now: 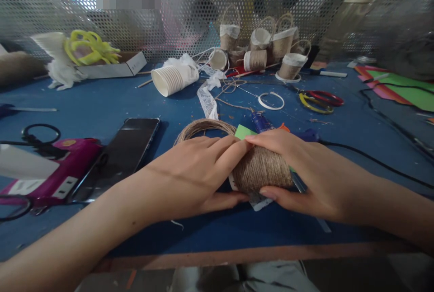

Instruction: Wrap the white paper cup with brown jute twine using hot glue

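Observation:
Both hands are closed on a paper cup wrapped in brown twine (262, 170), which lies on its side close above the blue table. My left hand (200, 170) grips its left end, fingertips over the top and thumb underneath. My right hand (305, 172) is curled round the right end, thumb low on the front. A bit of white lace-like material (260, 203) sticks out below the cup. A green paper piece (244, 132) shows behind the fingertips. Beyond my left hand lies a coil of twine (206, 125). A blue glue gun (262, 122) is partly hidden behind my right hand.
A phone (130, 147) and a magenta power strip (73, 161) lie at left. Stacked paper cups (167, 80), a white ring (271, 101) and scissors (320, 101) lie farther back. Several twine-wrapped baskets (281, 41) stand before the perforated metal screen (183, 7). Coloured sheets (403, 86) are at right.

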Demonstrator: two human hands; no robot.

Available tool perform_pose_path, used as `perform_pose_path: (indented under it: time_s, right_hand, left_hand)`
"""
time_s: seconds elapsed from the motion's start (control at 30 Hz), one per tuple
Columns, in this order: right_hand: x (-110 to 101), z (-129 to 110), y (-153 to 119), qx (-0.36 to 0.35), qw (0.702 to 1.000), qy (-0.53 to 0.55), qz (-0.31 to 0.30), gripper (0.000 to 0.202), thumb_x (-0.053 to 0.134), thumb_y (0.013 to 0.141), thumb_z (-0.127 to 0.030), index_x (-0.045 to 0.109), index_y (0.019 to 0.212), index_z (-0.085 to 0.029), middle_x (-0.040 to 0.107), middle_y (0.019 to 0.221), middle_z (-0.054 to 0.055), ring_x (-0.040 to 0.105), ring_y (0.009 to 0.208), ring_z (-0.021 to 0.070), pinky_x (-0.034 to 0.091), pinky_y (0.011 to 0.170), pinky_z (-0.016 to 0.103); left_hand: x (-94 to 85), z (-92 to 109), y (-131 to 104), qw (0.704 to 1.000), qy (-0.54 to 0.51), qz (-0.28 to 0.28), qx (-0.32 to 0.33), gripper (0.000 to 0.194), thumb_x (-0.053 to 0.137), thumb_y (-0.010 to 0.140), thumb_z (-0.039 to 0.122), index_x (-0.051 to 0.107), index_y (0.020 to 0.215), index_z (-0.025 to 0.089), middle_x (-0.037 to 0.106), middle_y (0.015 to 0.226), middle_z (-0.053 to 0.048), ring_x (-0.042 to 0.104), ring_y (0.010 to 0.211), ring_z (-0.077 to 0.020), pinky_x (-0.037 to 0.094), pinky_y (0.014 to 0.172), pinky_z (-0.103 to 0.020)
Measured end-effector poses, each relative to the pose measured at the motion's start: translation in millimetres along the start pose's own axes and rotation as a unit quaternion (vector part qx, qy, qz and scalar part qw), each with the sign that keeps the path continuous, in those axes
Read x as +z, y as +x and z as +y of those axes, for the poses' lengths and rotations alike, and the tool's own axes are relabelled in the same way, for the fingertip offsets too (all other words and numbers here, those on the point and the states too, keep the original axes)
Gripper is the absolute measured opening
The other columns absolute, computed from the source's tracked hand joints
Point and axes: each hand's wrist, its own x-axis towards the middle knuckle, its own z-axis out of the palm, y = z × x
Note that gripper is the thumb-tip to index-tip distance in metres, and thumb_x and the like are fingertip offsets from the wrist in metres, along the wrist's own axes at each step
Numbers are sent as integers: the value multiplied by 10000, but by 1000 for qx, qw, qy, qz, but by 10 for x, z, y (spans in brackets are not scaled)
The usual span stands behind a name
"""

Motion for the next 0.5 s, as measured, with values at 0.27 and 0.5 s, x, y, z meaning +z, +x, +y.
perform_pose_path:
  time_s: [0.27, 0.5]
  right_hand:
    - [8, 6, -3, -7, 1000, -12, 2, 627, 582, 995, -395, 375, 1510, -105, 626, 1419, 207, 659, 1267, 326, 626, 956, 471]
    - [11, 12, 2, -7, 1000, 0, 0, 634, 594, 989, -386, 365, 1519, -124, 620, 1429, 207, 649, 1278, 334, 617, 967, 498]
  left_hand:
    - [-3, 8, 0, 1000, -2, -10, -2, 568, 636, 975, 496, 520, 1290, 39, 701, 1242, -255, 752, 1022, -407, 645, 826, -541]
    - [-1, 0, 0, 1000, 12, -14, -5, 585, 620, 973, 529, 523, 1298, 53, 718, 1216, -238, 762, 1003, -377, 645, 826, -499]
